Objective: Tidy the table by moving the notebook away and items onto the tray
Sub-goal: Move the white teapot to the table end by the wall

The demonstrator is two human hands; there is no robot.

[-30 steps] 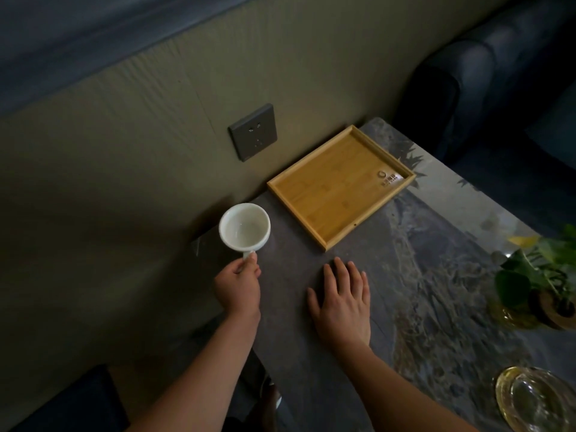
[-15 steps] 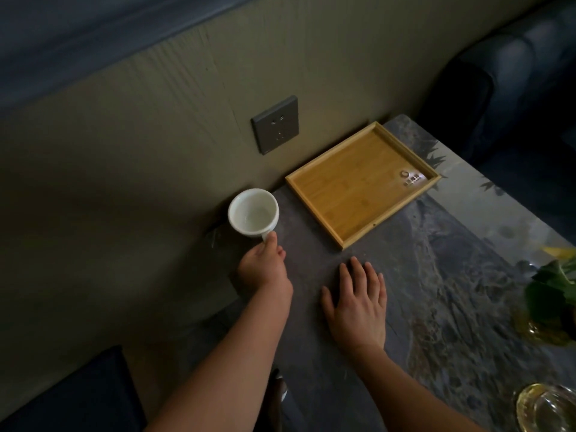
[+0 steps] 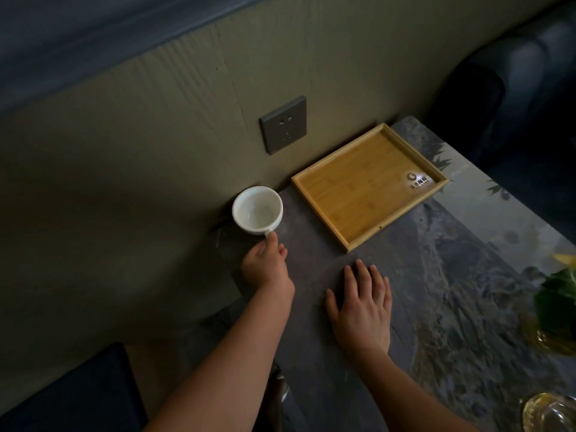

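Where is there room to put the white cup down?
The wooden tray is bare inside except for a small logo mark, so it has the most room. The grey table is also free between the tray and the flat right hand. It is crowded at the right edge, by the plant and glass dish.

Both bare forearms rise from the bottom of the frame toward its centre. The left hand (image 3: 265, 265) is curled, thumb forward, pinching a white cup's (image 3: 257, 210) handle. The right hand (image 3: 363, 308), lower centre, lies palm down with fingers (image 3: 361, 272) spread flat on the counter (image 3: 436, 291).
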